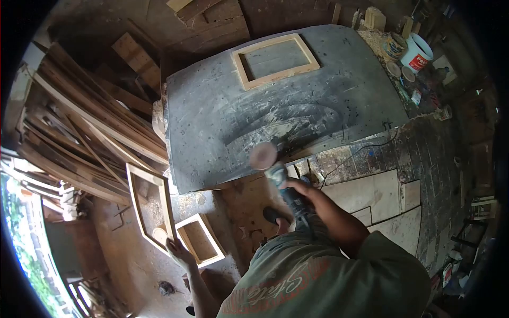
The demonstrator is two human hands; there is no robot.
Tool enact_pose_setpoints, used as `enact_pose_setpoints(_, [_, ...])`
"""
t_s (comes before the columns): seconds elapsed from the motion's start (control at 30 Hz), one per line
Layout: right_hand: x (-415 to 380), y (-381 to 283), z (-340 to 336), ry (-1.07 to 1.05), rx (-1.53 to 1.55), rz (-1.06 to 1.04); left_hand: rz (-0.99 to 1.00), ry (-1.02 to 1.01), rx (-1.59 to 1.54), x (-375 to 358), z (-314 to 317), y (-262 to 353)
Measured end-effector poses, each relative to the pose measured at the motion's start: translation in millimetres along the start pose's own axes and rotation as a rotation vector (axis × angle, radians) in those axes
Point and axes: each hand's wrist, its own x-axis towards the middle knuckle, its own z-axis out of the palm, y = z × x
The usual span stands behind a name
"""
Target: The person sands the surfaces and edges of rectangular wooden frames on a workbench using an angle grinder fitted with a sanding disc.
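My left hand [178, 251] is closed around the lower corner of a rectangular wooden frame [167, 209], held tilted at the left of the worktable. In my right hand [303, 188] is an angle grinder [287, 192] with a round sanding disc [263, 156]. The disc hangs over the front edge of the grey tabletop [207, 116]; its surface looks blurred. A second wooden frame [281, 76] lies flat near the table's far side. Another wooden frame [212, 237] rests low beside my left hand, partly behind the one I hold.
Long wooden boards [79, 106] are stacked at the left. A white bucket [417, 53] and several cans stand beyond the table's right end. A dark power cord [366, 146] runs along its front right. Pale panels [366, 196] lie on the right.
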Motion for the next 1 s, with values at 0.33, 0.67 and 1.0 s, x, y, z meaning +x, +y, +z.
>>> enact_pose_setpoints(0.33, [-121,-20,-162,0.433,0.313,-0.268,0.124,-0.109,-0.044,19,59,1])
enact_pose_setpoints(0.67, [-84,-7,-110,0.285,0.273,-0.079,0.095,-0.054,-0.057,16,51,8])
enact_pose_setpoints(1.0, [-56,6,-59,0.147,0.114,-0.056,0.005,-0.054,0.020,2,30,-42])
